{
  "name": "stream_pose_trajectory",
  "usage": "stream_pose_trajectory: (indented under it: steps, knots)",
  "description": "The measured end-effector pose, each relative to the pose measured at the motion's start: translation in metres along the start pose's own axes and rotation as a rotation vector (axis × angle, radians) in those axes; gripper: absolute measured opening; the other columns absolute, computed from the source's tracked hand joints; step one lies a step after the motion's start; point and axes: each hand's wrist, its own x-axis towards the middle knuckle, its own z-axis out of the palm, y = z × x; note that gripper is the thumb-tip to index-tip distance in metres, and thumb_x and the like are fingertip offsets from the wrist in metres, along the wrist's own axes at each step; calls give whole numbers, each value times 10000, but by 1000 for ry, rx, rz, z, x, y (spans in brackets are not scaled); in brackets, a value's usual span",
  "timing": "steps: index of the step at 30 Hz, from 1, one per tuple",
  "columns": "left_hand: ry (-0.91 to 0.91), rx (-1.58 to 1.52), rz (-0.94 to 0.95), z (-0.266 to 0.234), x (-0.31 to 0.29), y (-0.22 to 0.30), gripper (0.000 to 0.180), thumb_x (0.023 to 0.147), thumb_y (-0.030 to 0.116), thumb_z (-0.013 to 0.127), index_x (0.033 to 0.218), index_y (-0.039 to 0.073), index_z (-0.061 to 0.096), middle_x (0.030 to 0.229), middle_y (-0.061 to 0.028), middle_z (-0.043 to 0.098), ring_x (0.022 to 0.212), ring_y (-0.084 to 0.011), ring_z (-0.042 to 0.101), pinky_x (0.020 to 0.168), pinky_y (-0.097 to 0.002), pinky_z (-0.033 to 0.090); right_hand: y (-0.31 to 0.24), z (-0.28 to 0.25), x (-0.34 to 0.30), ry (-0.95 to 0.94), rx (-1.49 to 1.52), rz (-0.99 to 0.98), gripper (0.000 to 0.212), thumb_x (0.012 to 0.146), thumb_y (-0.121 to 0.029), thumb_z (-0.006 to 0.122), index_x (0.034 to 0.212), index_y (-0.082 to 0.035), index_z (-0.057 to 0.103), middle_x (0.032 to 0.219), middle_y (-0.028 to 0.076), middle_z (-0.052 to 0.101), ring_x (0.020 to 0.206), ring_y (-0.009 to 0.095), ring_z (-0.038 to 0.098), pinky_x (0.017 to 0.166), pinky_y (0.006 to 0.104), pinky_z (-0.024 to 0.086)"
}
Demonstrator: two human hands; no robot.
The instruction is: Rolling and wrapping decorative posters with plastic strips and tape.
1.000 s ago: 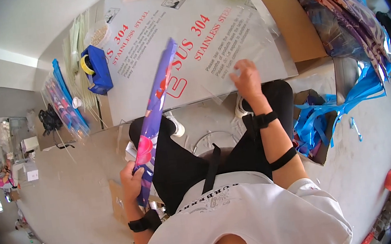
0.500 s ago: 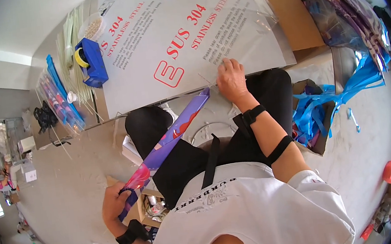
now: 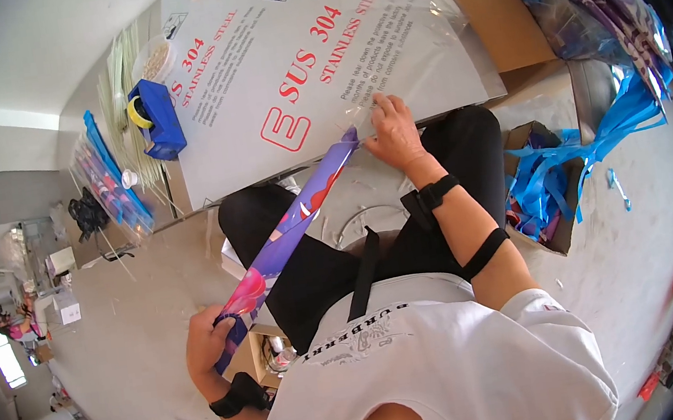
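Note:
My left hand (image 3: 207, 343) is closed round the lower end of a long, narrow purple folded bundle (image 3: 284, 231) with pink and red printing. The bundle slants up across my lap, and its pointed far end reaches the table's front edge. There my right hand (image 3: 394, 131) has its fingers bent on a clear plastic sleeve (image 3: 426, 48), which lies across the film-covered table (image 3: 241, 150). The bundle's tip is beside my right thumb, at the sleeve's near end. How far the tip sits inside the sleeve is hard to see.
On the table's left stand a blue tape dispenser (image 3: 160, 127), a bowl of small beads (image 3: 157, 60) and pale thin sticks (image 3: 114, 94). Packed purple bundles (image 3: 101, 176) hang over that edge. At right are a cardboard box (image 3: 562, 237) of blue strips and a large filled bag (image 3: 572, 5).
The bundle's tip has moved up and forward over the table edge, toward the sleeve. My left hand has shifted up and right with it; my right hand has moved slightly left.

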Motion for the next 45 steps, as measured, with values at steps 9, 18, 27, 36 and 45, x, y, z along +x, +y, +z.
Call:
stream_pose_trajectory:
  steps: [9,18,27,36,45]
  knots:
    - [-22,-93,-19,10,9,22,111,762,57,599,834,-25,581,644,-60,523,589,-138,496,583,-290,431,-7,0,-1,26,-29,33,368,658,-123,663,973,62,618,1236,171,515,1141,356,469,932,461,420]
    - [1,-17,38,10,4,14,94,780,11,587,867,-24,594,626,-70,550,520,-143,539,531,-298,452,1,8,10,131,51,53,189,707,-111,619,853,9,630,1129,126,560,1037,322,527,847,442,452]
    - [63,-85,113,35,26,19,116,776,39,609,877,-19,603,646,-85,558,609,-153,548,601,-311,451,-110,-45,-9,-86,-15,-398,109,693,-133,584,744,-38,599,890,110,511,836,240,537,639,338,475]
    - [819,-317,379,85,58,42,98,856,37,615,929,-27,612,766,-71,627,714,-120,565,670,-287,471,-215,-76,14,140,292,-947,202,657,-184,611,760,-20,669,1058,136,563,948,268,541,738,341,453]
    - [933,-923,480,54,198,104,121,843,33,624,750,35,546,739,16,547,695,-69,477,613,-239,418,-209,-61,113,197,178,-783,243,702,-153,603,880,11,633,1234,133,525,1133,267,502,802,395,441]
